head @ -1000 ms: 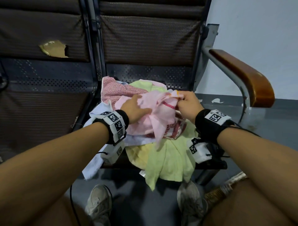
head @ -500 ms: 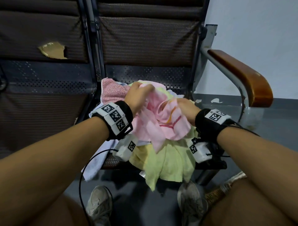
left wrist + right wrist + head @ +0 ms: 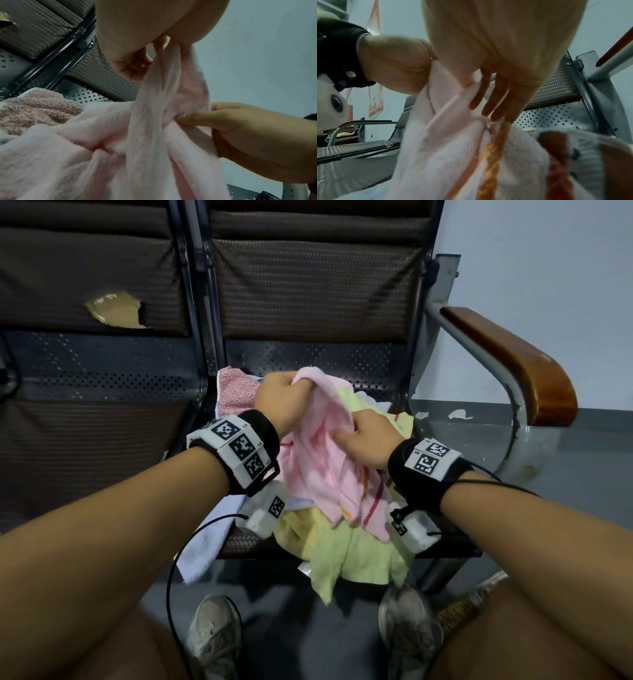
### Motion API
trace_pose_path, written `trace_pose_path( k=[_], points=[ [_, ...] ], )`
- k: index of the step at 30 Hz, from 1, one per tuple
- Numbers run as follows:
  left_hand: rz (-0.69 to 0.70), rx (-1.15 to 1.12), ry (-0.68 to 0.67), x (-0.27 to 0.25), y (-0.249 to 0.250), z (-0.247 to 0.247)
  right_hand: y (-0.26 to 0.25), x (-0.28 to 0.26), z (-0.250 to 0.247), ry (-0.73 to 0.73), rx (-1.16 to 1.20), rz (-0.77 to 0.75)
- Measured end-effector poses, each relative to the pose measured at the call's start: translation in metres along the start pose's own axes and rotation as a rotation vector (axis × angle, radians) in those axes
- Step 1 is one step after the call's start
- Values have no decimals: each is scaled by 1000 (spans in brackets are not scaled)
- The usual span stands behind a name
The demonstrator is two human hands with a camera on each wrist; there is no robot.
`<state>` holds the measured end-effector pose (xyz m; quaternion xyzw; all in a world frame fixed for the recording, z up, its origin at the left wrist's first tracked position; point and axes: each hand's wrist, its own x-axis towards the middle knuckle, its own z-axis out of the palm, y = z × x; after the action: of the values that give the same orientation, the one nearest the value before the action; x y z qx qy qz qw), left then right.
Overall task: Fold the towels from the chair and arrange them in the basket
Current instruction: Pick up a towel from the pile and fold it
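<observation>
Both hands hold the pink towel above the pile on the chair seat. The left hand has its fingers curled tight round a bunched upper end of the towel, lifted up and toward the far side, so the cloth hangs down from the fist in long folds. The right hand sits lower and to the right, pinching a fold of the same towel between thumb and fingers; in the left wrist view its thumb presses into the cloth. In the right wrist view the fingers of that hand lie down along the towel, near an orange stripe woven into it.

The towel's lower part drapes over the near side of the pile, where red and orange stripes show at its hem. Under it lies a yellow-green towel that spills over the near edge of the seat. A speckled pink towel sits at the far left of the pile, just beside the left hand, and a pale bluish-white towel hangs off the near left edge.

To the right stands the chair's wooden armrest on a grey metal frame. To the left is a second seat whose backrest has a torn patch. Two shoes rest on the floor at the near side.
</observation>
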<state>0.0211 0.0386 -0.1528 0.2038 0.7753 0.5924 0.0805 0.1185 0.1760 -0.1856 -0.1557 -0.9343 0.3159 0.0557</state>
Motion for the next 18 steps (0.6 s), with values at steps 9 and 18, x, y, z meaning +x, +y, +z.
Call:
trace_pose_path(
  k=[9, 18],
  points=[
    [45, 230, -78, -2, -7, -6, -5, 2, -10, 295, 258, -172],
    [-304, -192, 223, 24, -1, -30, 17, -6, -9, 44, -174, 24]
  ],
)
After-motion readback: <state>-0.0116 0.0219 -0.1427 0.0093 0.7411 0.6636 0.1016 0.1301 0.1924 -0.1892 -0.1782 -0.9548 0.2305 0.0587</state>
